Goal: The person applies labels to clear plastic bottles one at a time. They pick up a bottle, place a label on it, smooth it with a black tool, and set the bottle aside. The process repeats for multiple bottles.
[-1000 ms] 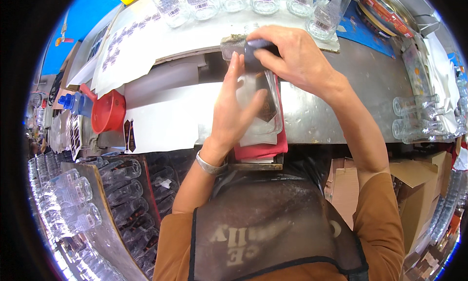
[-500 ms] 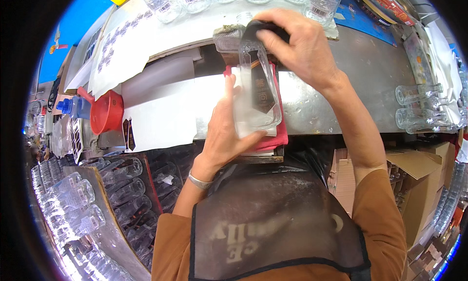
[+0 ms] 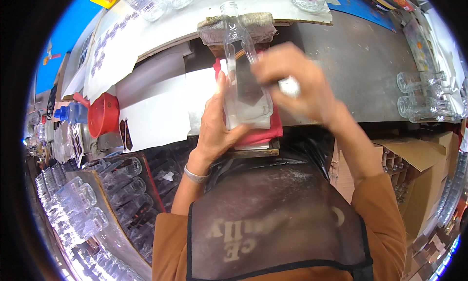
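Observation:
A clear glass bottle with a dark label lies on its back, base toward me and neck away. Beneath it are white sheets and a red cloth on a small wooden stand. My left hand steadies the bottle from the left, thumb at its base and fingers along its side. Over the bottle's right side my right hand is curled and smeared by motion. A dark patch at its fingertips looks like the soft black pad it held before, though it blends with the label.
A folded, worn cloth pads the stand beneath the bottle's neck. Left of it lie white sheets and a red dipper. Bottles line the back and right. Crates of bottles and a cardboard box flank me below.
My right hand has come down from the bottle's neck to its label side, nearer me. My left hand stays at the bottle. The whole view has shifted slightly.

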### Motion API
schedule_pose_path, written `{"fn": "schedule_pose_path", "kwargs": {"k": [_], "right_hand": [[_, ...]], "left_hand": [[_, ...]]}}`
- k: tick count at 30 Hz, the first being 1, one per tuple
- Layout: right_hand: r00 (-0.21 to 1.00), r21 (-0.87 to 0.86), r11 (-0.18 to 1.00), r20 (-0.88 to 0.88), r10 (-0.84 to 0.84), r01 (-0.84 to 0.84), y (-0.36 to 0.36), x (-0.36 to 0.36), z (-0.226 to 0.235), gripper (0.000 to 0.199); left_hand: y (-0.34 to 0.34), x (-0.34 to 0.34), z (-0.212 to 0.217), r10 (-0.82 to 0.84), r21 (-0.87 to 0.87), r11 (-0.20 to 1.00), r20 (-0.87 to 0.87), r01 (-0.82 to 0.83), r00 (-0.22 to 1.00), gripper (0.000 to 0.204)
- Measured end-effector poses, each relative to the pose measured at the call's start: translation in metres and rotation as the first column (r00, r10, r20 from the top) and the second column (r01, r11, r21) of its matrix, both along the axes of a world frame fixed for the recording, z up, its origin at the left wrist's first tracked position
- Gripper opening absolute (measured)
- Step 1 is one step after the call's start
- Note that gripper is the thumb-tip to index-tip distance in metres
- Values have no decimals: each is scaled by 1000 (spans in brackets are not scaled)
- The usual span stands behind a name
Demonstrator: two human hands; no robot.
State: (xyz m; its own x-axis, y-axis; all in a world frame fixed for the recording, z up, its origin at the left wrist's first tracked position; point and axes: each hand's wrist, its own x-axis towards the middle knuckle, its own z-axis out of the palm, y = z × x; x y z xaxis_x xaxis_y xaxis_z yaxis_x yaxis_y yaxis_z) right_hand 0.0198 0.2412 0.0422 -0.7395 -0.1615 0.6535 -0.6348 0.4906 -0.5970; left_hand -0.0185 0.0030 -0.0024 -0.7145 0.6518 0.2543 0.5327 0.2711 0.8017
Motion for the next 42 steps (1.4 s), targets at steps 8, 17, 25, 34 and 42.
{"fn": "schedule_pose_path", "kwargs": {"k": [8, 17, 25, 34, 42], "right_hand": [[961, 26, 961, -30, -274, 274, -15, 34, 7, 26], [989, 317, 940, -121, -89, 123, -55, 35, 23, 16], [906, 57, 905, 21, -423, 421, 2, -60, 27, 19], [899, -626, 664, 402, -174, 408, 7, -29, 11, 32], [842, -629, 635, 535, -66, 449, 13, -2, 0, 30]], "left_hand": [[-3, 2, 2, 2, -4, 1000, -38, -2, 999, 104], [0, 7, 3, 46, 0, 999, -62, -46, 997, 98], [1, 8, 13, 13, -34, 999, 6, -13, 1000, 100], [46, -68, 51, 196, 71, 938, 696, -338, 691, 55], [64, -83, 45, 247, -59, 963, 585, -264, 773, 48]]}}
